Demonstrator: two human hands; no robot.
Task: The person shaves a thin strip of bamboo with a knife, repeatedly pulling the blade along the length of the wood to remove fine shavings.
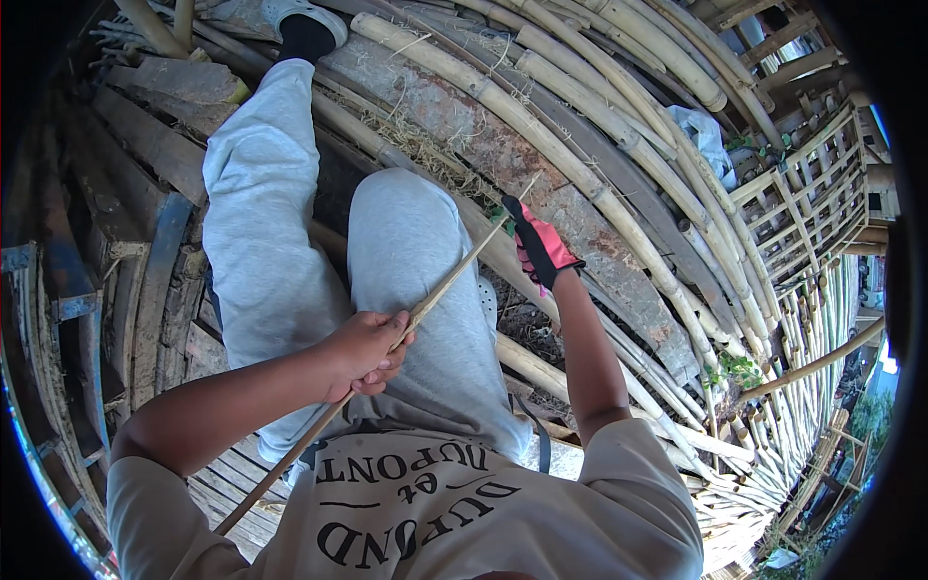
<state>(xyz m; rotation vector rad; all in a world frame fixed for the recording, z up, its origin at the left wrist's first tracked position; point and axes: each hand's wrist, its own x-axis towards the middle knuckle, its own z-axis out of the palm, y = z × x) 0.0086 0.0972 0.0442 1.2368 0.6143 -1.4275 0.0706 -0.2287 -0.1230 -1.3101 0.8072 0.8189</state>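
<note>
A long, thin bamboo strip (448,282) runs slantwise across my lap, from beside my left hip up to a frayed, pale tip beyond my right knee. My bare left hand (365,353) is closed around its middle, above my thigh. Out past the right knee, my right hand (543,244) wears a red and black work glove. Its fingers are curled and the black thumb presses against the strip just below the tip. The palm side of the glove is hidden, so I cannot see whether anything else is in it.
Long bamboo poles (570,164) lie in rows ahead and to the right, beside a rough slab (512,159) strewn with dry fibres. Wooden planks (155,140) are stacked at left. A bamboo lattice (807,208) and a pale plastic bag (704,140) are at far right.
</note>
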